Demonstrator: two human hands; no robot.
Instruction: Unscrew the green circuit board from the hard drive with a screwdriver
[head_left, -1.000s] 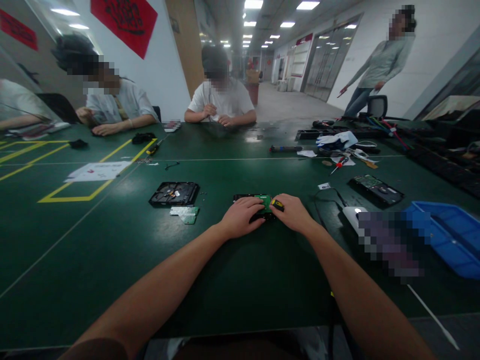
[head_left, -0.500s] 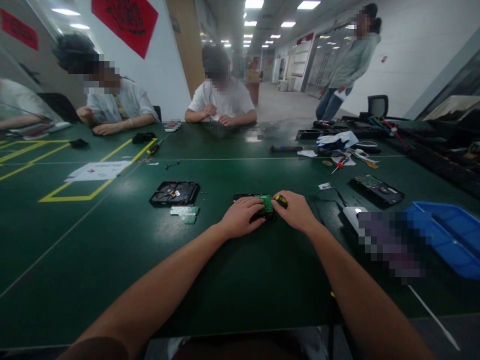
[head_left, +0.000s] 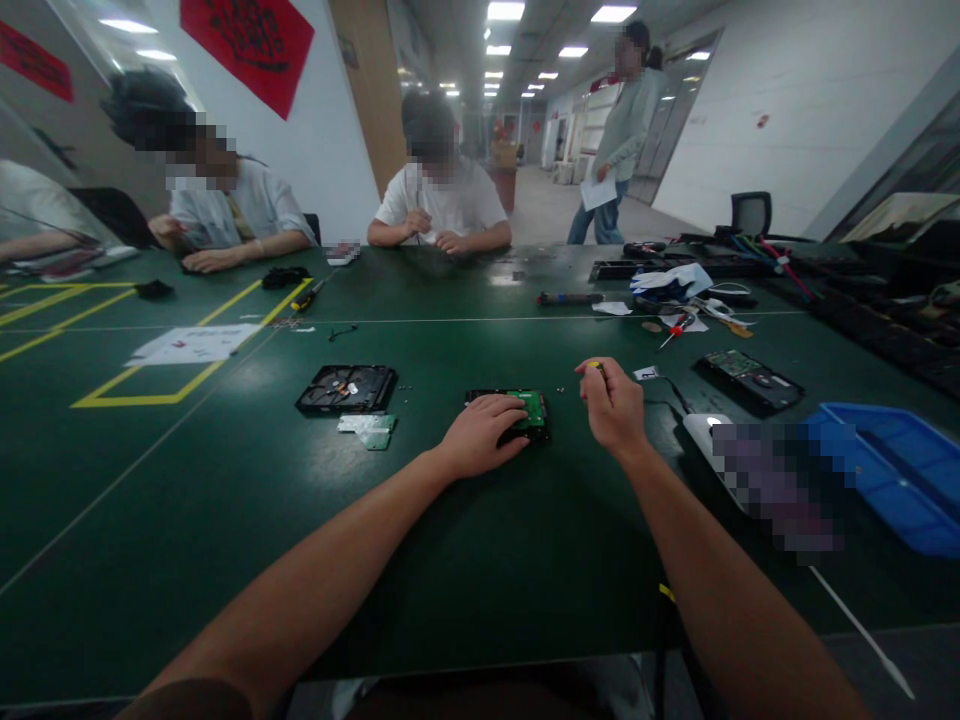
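A hard drive (head_left: 537, 408) with a green circuit board lies on the green table in front of me. My left hand (head_left: 489, 432) grips it from the left, fingers across its top and thumb along the near side. To the drive's right, my right hand (head_left: 613, 402) is raised and closed around a screwdriver (head_left: 596, 368); only a bit of its yellow handle shows. Tiny screws (head_left: 560, 389) rest between the drive and my right hand. Further left sits an opened black hard drive (head_left: 347, 388), with a loose green circuit board (head_left: 373, 430) just before it.
At the right are another hard drive (head_left: 750, 382), a white corded device (head_left: 705, 435) and a blue tray (head_left: 892, 470). Gloves (head_left: 671, 283), a red screwdriver (head_left: 679, 326) and a dark rod (head_left: 568, 298) lie further back. People sit across the table (head_left: 420, 560); one person (head_left: 619, 140) stands beyond it.
My right hand has lifted off the hard drive and moved right with the screwdriver, uncovering small screws. My left hand stays on the drive. The standing person has moved left.
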